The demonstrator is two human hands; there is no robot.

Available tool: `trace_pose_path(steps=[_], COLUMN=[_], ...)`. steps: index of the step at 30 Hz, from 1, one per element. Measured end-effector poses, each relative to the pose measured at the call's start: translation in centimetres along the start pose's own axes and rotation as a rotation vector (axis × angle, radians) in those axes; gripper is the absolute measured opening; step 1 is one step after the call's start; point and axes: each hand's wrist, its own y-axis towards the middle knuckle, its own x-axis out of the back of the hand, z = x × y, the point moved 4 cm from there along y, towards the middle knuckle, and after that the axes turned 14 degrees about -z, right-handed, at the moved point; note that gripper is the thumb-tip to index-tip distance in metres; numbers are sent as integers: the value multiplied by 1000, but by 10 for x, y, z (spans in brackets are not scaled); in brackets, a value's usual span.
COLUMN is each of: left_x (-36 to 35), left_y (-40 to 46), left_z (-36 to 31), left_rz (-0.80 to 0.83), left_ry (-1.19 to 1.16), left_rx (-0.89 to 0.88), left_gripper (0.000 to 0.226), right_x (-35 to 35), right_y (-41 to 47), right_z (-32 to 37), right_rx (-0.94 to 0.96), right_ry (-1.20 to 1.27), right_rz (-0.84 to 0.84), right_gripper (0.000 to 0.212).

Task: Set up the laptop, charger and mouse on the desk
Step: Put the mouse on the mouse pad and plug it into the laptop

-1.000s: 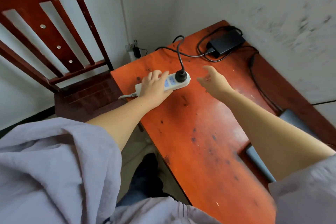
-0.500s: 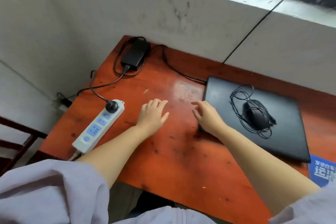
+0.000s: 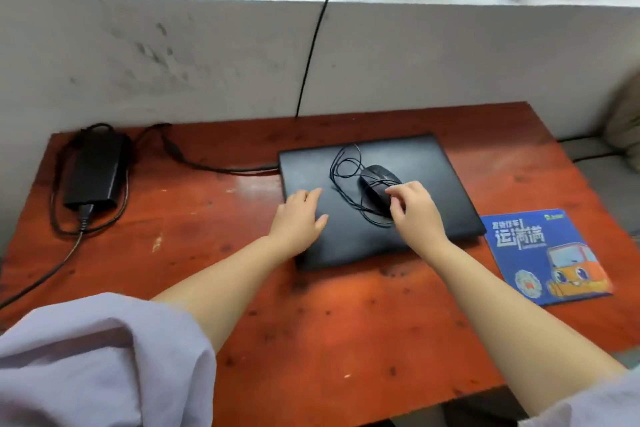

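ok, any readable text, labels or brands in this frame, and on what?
"运满满": large white characters on the blue mouse pad, right of the laptop.
Smaller white line above it on the pad: too blurred to read.
Small green logo at the pad's top right corner: too blurred to read.
Laptop lid, mouse and charger brick: no legible marking.

Desk (image 3: 311, 322): red-brown wood, set against the wall.
Left rear: charger (image 3: 95, 172), cable looped around it.
Centre: closed laptop (image 3: 433, 163).
Right: blue mousepad (image 3: 543, 253), beside the laptop.

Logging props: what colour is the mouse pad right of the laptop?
Blue rectangular mouse pad with an orange cartoon truck; head view.
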Motion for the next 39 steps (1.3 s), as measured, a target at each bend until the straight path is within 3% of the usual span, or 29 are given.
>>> trace_pose_path(steps=[5, 8, 10, 13, 18, 23, 30, 33, 39], left_x=[-11, -25, -36, -44, -59, -87, -168, -196, -210], left_y=[61, 86, 92, 93, 99, 126, 123, 116, 126], left_z=[-27, -40, -45, -53, -98, -198, -357, -385, -388], left_rz=[18, 51, 54, -27, -26, 117, 461, 486, 440], left_ry=[-429, -373, -263, -274, -694, -900, -930, -933, -1016], left_rx=[404, 394, 384, 491, 732, 628, 433, 496, 686], left_gripper=[72, 68, 49, 8, 23, 14, 17, 23, 56], right_x=[-15, -33, -44, -49, -17, 55, 149, 153, 146], right_y=[30, 44, 47, 52, 72, 78, 12, -17, -23], right_z=[-29, -39, -44, -52, -95, -185, -324, -348, -360], right_rx=[-3, 23, 64, 149, 112, -26, -354, -413, -438], right_ry=[-194, -239, -274, -281, -201, -178, -325, -343, -330], right_rz=[192, 301, 347, 320, 238, 66, -13, 40, 145], right_gripper=[57, 72, 77, 74, 73, 71, 72, 72, 60])
